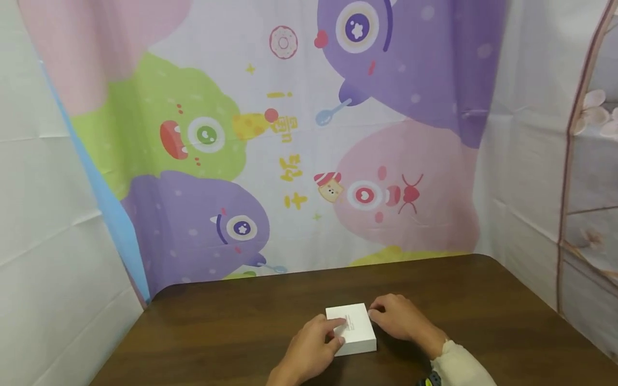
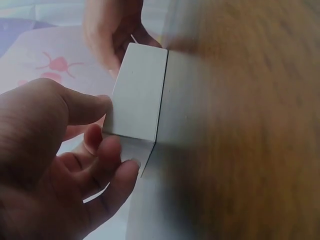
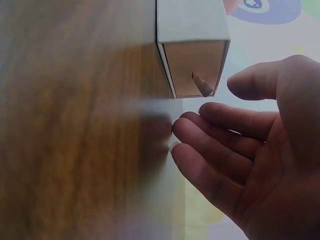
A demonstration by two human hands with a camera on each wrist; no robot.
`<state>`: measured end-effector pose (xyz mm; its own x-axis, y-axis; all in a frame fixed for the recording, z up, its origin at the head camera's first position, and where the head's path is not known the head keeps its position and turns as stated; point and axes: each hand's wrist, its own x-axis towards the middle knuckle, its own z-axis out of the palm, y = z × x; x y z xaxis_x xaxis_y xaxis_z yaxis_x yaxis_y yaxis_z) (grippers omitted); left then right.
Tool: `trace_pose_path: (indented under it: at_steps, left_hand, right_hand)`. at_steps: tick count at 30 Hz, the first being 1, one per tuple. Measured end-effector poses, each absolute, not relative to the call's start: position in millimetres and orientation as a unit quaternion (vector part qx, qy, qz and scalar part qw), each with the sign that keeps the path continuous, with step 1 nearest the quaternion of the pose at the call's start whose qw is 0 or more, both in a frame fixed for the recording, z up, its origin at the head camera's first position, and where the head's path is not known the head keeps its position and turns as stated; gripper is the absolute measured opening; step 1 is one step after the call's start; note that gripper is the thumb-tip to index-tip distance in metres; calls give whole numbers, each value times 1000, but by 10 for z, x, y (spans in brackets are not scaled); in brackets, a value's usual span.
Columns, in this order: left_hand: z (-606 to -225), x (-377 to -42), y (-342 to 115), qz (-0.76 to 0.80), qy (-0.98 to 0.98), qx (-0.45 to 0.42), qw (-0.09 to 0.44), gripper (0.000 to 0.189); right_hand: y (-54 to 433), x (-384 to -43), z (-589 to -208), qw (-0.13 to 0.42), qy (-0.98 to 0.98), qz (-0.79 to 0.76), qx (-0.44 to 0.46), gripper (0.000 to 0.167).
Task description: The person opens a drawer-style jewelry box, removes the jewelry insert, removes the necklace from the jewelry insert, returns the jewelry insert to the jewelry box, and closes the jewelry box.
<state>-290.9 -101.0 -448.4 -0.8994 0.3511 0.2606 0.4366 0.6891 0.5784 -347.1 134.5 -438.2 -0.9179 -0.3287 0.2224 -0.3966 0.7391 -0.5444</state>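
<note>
A small white box point(image 1: 361, 333) with faint print on its top lies flat on the table near its front. My left hand point(image 1: 309, 346) holds it at the left side, with the index finger over the top and the thumb at the near edge. In the left wrist view, the other fingers curl against the box's left end. Just off the opposite end is my right hand point(image 1: 398, 319), its fingers loosely bent and holding nothing. That end shows a pale inset panel point(image 3: 182, 57) with a small tab point(image 3: 202, 86) sticking out of a slit.
The box rests on a dark brown wooden table point(image 1: 232, 321). Behind it hangs a cloth point(image 1: 299, 236) printed with cartoon monsters. Pale cloth walls point(image 1: 48, 214) stand to the left and right. A cream sleeve point(image 1: 461, 364) covers my right forearm.
</note>
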Motion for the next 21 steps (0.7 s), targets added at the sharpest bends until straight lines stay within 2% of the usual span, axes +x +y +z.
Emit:
trace_pose_path:
  at_steps: [6, 11, 16, 21]
  left_hand:
    - [-4466, -2933, -1001, -338, -913, -220, 56, 38]
    - [-4371, -2956, -984, -309, -920, -226, 82, 37]
    - [-4379, -2930, -967, -300, -924, -224, 78, 35]
    - [-4448, -2904, -968, -312, -922, -215, 76, 33]
  right_hand:
    - [1364, -3479, -4371, 56, -931, 302, 197, 14]
    - [1340, -3498, -4306, 66, -933, 298, 192, 15]
    - [1340, -3475, -4324, 56, -937, 288, 188, 14]
    - [1355, -3462, -4361, 54, -933, 282, 219, 16]
